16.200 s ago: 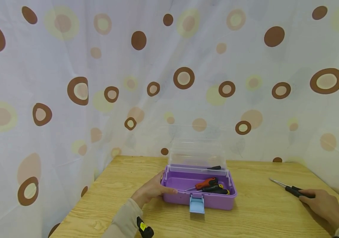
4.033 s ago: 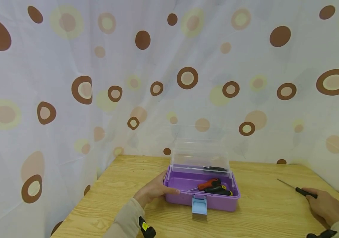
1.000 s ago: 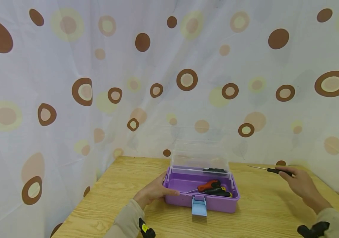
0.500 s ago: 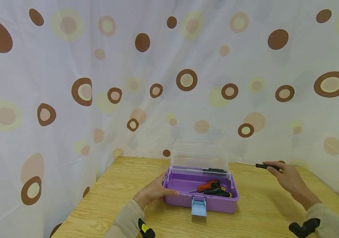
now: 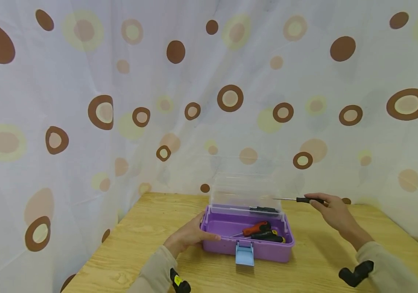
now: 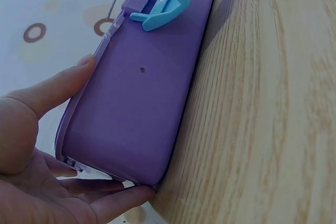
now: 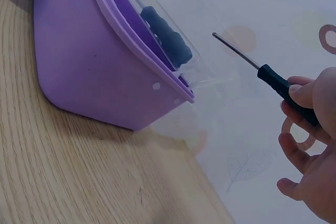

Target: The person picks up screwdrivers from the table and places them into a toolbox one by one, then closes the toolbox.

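Note:
A purple toolbox (image 5: 267, 253) stands on the table with its clear lid (image 5: 245, 188) tipped back. My left hand (image 5: 191, 234) grips its left end, thumb (image 6: 79, 74) on the front rim and fingers at the end wall. In my right hand (image 5: 335, 211), thumb and fingers pinch the black handle of a screwdriver (image 7: 278, 85). Its thin shaft points left, in front of the lid's right side and above the box. Inside the box lie a red-and-black screwdriver (image 5: 256, 228) and black-handled screwdrivers (image 5: 267, 236). Black-handled screwdrivers (image 5: 265, 210) also lie in the lid.
A light blue latch (image 5: 244, 254) hangs down at the box's front. The wooden table (image 5: 150, 228) reaches back to a white curtain (image 5: 201, 130) with brown rings. Black wrist cameras sit on both sleeves.
Sixteen seconds ago my right hand held two screwdrivers and fewer lay in the lid; now it holds one. Over the last second it has moved left with the screwdriver. My left hand stays put.

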{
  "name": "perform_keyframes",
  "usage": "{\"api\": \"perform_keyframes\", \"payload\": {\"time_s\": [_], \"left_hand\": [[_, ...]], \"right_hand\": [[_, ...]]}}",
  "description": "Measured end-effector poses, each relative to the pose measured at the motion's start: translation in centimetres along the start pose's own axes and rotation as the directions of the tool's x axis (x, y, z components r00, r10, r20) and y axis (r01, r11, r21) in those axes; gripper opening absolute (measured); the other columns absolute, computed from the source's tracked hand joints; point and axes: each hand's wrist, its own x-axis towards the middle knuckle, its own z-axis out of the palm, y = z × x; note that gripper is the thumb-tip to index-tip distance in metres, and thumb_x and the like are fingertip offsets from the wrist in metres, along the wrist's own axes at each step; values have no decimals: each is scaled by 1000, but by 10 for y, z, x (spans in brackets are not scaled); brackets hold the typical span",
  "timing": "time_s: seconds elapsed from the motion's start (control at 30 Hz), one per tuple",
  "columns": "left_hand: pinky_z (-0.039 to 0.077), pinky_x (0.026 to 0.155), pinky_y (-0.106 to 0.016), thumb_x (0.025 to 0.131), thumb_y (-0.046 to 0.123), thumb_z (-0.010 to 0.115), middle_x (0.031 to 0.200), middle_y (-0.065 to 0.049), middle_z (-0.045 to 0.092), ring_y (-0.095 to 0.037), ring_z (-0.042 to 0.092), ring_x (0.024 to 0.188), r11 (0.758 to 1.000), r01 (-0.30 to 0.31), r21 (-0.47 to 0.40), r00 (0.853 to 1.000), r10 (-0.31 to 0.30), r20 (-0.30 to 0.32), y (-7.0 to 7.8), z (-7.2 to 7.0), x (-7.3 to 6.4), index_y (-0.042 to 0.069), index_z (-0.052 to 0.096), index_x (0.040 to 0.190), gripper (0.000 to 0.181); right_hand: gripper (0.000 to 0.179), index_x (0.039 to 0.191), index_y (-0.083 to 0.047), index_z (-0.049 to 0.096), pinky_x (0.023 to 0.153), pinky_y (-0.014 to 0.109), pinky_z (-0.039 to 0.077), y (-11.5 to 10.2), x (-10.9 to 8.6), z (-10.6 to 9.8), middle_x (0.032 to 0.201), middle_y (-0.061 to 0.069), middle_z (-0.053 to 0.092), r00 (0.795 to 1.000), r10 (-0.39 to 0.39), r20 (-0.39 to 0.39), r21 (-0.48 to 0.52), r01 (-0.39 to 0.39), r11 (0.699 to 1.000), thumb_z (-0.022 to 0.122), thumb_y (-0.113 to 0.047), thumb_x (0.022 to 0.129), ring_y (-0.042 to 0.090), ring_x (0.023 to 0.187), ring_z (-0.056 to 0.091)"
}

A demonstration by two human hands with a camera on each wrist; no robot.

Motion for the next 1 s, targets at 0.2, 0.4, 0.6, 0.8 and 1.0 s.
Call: {"api": "perform_keyframes", "payload": {"time_s": [0.2,0.4,0.6,0.8,1.0], "left_hand": [[38,110,-62,81,14,88,154,-25,42,-45,45,135,1000,-21,-2,1000,21,12,0,-1,0,12,16,166,112],[42,106,-63,82,14,88,153,-26,41,-45,47,133,1000,-6,0,1000,6,-6,2,-2,-3,13,15,166,112],[43,105,-63,82,13,87,152,-27,41,-45,47,133,1000,-5,-6,1000,5,-2,1,-2,-2,11,14,166,112],[43,104,-63,82,13,88,151,-27,43,-45,48,132,1000,1,-7,1000,-1,-2,0,-1,0,12,14,166,112],[44,104,-64,82,14,88,154,-26,41,-45,47,134,1000,5,5,1000,-5,-6,0,-1,-1,14,14,167,113]], "right_hand": [[39,141,4,59,82,52,51,-11,10,17,138,35,54,1000,-8,24,20,7,1000,50,-20,111,49,117,58],[39,142,2,59,98,67,45,-18,20,35,145,33,50,1000,-8,27,79,6,997,51,-20,111,52,127,52],[38,141,1,61,95,63,48,-19,27,47,143,31,53,1000,0,10,70,0,998,53,-21,110,49,124,55],[36,138,-2,64,88,52,50,-21,33,54,138,29,58,1000,13,5,65,-14,998,56,-20,109,45,118,60],[34,137,-3,65,96,62,47,-25,39,62,140,28,57,1000,7,11,59,-7,998,57,-19,108,48,124,55]]}}
